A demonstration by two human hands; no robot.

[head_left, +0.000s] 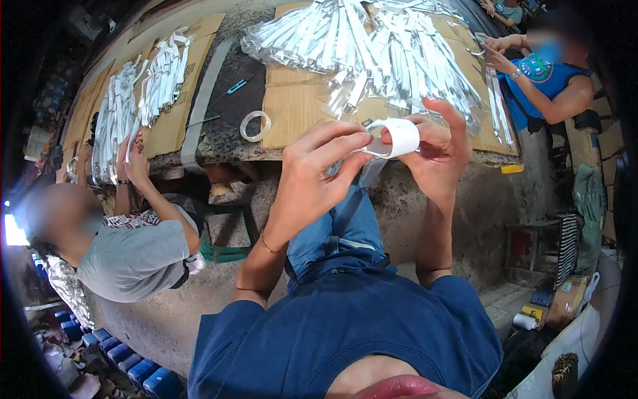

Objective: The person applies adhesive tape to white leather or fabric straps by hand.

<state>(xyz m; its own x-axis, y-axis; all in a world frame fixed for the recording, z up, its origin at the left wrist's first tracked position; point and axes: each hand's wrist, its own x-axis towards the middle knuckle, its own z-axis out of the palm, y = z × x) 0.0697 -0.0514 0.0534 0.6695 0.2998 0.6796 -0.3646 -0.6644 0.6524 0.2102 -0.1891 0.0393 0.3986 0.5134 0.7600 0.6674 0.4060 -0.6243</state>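
A white strap is bent into a loop between my two hands, in front of the table edge. My left hand pinches its left end, where a small metal piece shows near the fingertips. My right hand holds the loop's right side, thumb and fingers around it, with one finger raised. Clear plastic hangs below the loop between the hands. Just beyond them, a large heap of white straps in clear plastic lies on cardboard.
A tape roll, a blue cutter and a thin rod lie left of my hands. More straps are at the far left. One person works at left, another at right. A green stool stands below the table.
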